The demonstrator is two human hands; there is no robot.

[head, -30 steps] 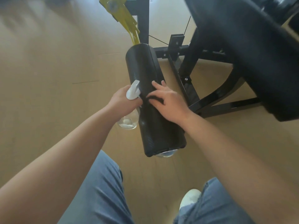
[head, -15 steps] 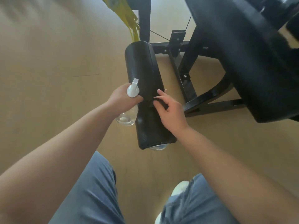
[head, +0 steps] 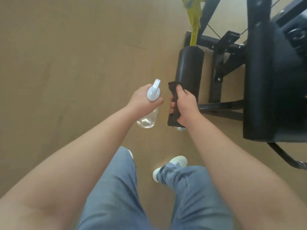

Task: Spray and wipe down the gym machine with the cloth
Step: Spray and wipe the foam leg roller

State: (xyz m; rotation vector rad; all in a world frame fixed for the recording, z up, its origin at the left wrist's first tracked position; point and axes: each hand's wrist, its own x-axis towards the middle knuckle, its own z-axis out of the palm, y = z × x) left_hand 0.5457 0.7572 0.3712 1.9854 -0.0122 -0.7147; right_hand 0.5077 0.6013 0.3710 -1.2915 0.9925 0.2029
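My left hand (head: 143, 100) grips a clear spray bottle (head: 148, 119) with a white trigger head, held just left of the machine's black roller pad (head: 190, 68). My right hand (head: 184, 103) grips a dark cloth (head: 172, 95) wrapped over the near end of that roller pad. The cloth hides the lower part of the pad. The pad hangs from a yellow arm (head: 194, 24) of the gym machine.
A black padded seat (head: 269, 90) stands to the right, with the black steel frame (head: 221, 107) beneath it. Tan flooring (head: 74, 63) spreads to the left. My jeans-clad legs and white shoe (head: 176, 161) are below the hands.
My right hand went from lying flat on the roller pad to gripping the cloth around its near end. The view swung left, and the spray bottle drew slightly away from the pad.
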